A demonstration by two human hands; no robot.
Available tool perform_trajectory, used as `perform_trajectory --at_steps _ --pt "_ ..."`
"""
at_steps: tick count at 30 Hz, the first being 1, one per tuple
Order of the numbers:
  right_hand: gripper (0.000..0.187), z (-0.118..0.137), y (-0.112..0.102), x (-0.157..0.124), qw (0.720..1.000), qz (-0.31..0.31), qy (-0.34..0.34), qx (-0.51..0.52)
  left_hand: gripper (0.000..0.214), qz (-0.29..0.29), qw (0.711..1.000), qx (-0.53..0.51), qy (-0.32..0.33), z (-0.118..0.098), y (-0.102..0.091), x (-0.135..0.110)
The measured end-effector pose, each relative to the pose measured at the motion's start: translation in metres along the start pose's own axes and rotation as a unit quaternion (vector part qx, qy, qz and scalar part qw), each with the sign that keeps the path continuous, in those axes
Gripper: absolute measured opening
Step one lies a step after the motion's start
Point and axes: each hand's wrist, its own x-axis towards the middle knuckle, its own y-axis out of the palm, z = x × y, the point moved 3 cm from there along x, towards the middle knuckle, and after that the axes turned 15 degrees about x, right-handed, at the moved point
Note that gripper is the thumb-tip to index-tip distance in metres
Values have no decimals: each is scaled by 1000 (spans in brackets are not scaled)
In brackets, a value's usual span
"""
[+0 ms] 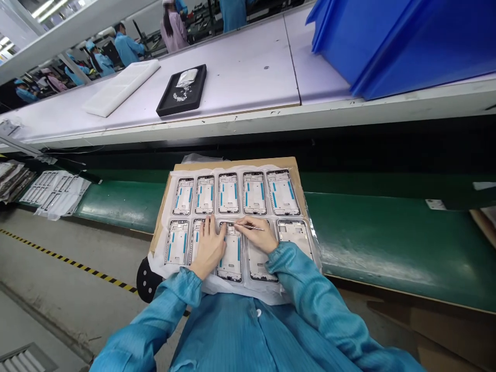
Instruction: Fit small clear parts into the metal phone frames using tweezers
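Your right hand (253,233) is clamped on a pair of slim metal tweezers (250,226), held between thumb and fingers. The hand hides part of the tool, and you can't tell which end is the working tip. Your left hand (209,245) lies open and flat, its grip apart, with its fingers (209,226) across the second and third frames of the near row.

Both hands are over ten phone mid-frames (228,193), set in two rows of five, with blue strips inside them. The third frame of the near row (231,258) lies just under your hands, and the second (197,240) and fourth (260,263) are partly covered. The frames sit in clear plastic film (163,268) on a cardboard backing (284,168), in front of a green panel (387,237). Your teal sleeves (310,289) cover the board's near edge. A black disc with holes (149,279) pokes out beside it, but it's too hidden to identify.

Beyond, the white worktop (248,67) carries a black tray (181,90) of tiny parts, too small to make out, with a foil packet (186,78). A white foam slab (121,88) and a blue bin (403,46) sit on it too. Co-workers in blue smocks (129,49) stand farther off.
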Motion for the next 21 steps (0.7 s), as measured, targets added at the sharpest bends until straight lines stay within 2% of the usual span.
perform_trajectory --at_steps 8,15,21 --pt "26 5 0 -4 1000 -2 -2 0 63 -11 1000 -13 0 0 4 -6" --pt "25 6 6 -5 999 31 -20 -11 60 -18 999 -32 1 4 0 -7" --pt "21 4 1 -5 1000 -24 -1 6 62 0 1000 -11 1 2 2 -6"
